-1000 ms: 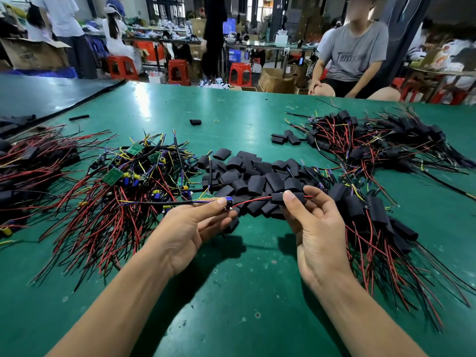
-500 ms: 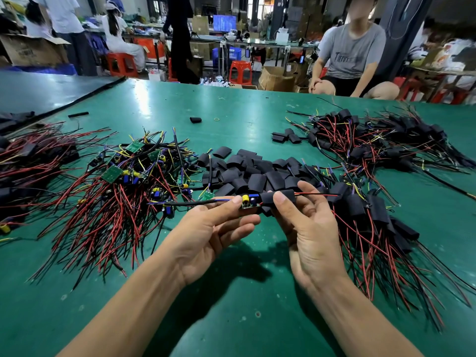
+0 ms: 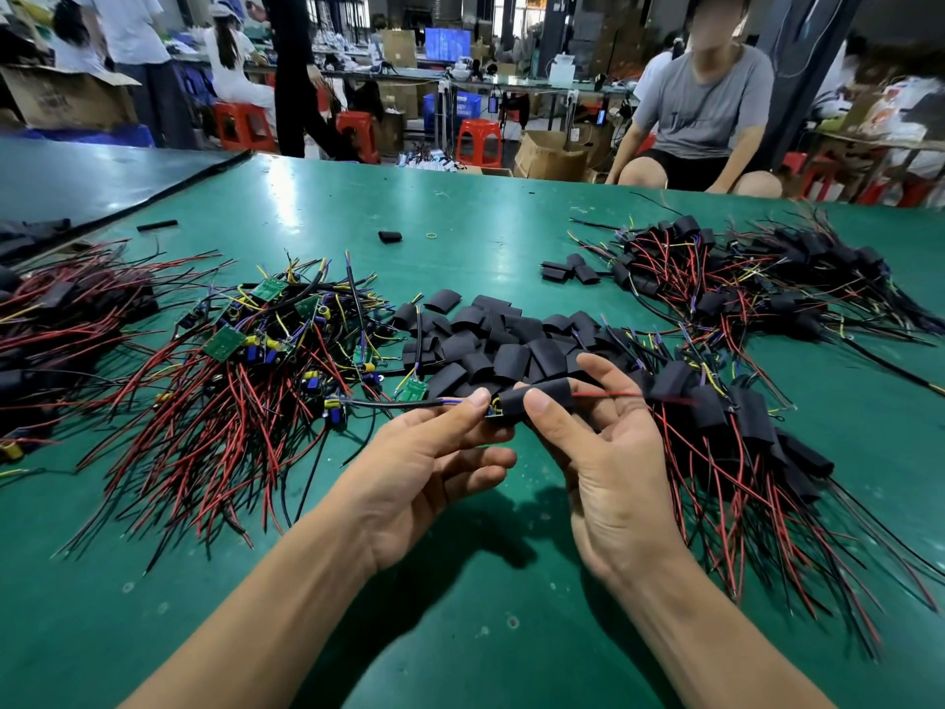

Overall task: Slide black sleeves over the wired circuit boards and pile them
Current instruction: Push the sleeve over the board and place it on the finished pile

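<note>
table point(image 3: 358, 207): green surface carrying everything listed below.

bare boards point(image 3: 266, 360): heap of green boards with red, black and yellow wires, left of the surface's middle.

sleeved pile point(image 3: 741, 427): boards in black sleeves to the right of my hands, their red wires fanning toward the near edge.

far pile point(image 3: 741, 278): more sleeved boards, toward the far right corner.

loose sleeves point(image 3: 501, 340): empty black tubes heaped at mid-surface, just beyond my fingertips, between the bare boards and the sleeved pile.

left hand point(image 3: 424, 463): palm up. thumb and forefinger are closed together on the cable point(image 3: 394, 403) at the board's left end, and the other fingers curl loosely beneath.

right hand point(image 3: 608, 468): palm up. the thumb is on the sleeve's front with fingers behind it, clamped on it.

sleeve point(image 3: 537, 401): held level between both hands, clear of the surface, covering nearly all of the board.

board point(image 3: 493, 410): only its left end shows at the sleeve's left mouth.

red wire point(image 3: 606, 395): leaves the sleeve's right mouth and crosses my right fingers.
</note>
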Action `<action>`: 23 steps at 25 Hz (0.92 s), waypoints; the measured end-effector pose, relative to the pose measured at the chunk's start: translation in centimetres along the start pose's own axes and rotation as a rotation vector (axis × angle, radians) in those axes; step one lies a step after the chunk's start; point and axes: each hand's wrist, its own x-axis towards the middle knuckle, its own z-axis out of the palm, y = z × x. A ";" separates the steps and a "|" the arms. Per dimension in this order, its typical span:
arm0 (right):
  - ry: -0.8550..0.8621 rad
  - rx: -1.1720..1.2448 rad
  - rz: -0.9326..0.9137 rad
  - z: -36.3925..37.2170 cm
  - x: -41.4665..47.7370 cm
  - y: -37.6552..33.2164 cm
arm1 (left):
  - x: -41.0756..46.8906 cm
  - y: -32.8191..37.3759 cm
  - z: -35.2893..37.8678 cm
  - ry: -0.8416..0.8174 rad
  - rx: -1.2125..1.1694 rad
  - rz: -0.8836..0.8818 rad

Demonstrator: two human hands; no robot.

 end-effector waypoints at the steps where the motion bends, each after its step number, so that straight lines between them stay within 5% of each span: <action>1: -0.005 0.002 0.015 0.0 0.0 0.1 | 0.0 0.0 0.0 0.013 0.002 0.028; 10: 0.012 0.091 0.088 0.1 0.0 -0.4 | -0.2 0.3 -0.3 -0.093 -0.002 0.087; 18: 0.083 0.191 0.206 0.3 -0.2 0.0 | -0.2 -0.4 -0.2 -0.031 0.130 0.329; 23: 0.089 0.209 0.223 0.4 -0.2 0.0 | -0.1 -0.6 -0.3 -0.026 0.183 0.311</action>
